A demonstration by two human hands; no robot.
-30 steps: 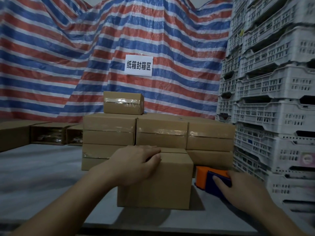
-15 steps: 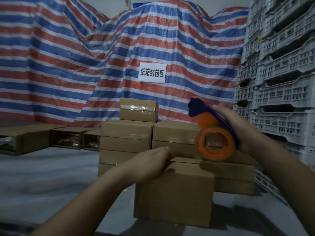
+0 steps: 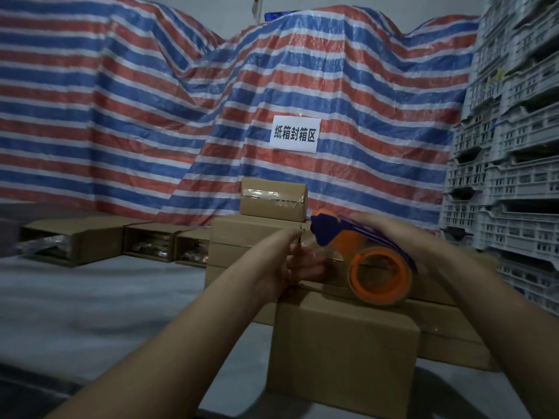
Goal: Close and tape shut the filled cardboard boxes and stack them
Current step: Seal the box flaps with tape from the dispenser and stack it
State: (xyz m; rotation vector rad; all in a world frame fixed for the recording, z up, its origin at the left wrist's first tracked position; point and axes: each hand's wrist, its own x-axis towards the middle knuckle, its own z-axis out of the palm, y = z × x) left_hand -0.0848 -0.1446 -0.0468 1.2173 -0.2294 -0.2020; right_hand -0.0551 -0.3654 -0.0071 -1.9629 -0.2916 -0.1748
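A closed cardboard box (image 3: 341, 355) stands in front of me on the grey table (image 3: 106, 303). My right hand (image 3: 396, 237) grips an orange and blue tape dispenser (image 3: 363, 261), held just above the box's top. My left hand (image 3: 290, 261) is raised beside the dispenser's front end, fingers pinching at the clear tape there. Behind the box is a stack of taped boxes (image 3: 242, 237), with one smaller taped box (image 3: 272, 199) on top.
Open filled boxes (image 3: 151, 243) lie in a row at the back left. White plastic crates (image 3: 508, 176) are piled high on the right. A red, white and blue striped tarp (image 3: 151, 116) with a white sign (image 3: 295, 134) hangs behind.
My right hand picked the tape dispenser up from the table and brought it above the box. My left hand left the box top and rose to the dispenser's front end.
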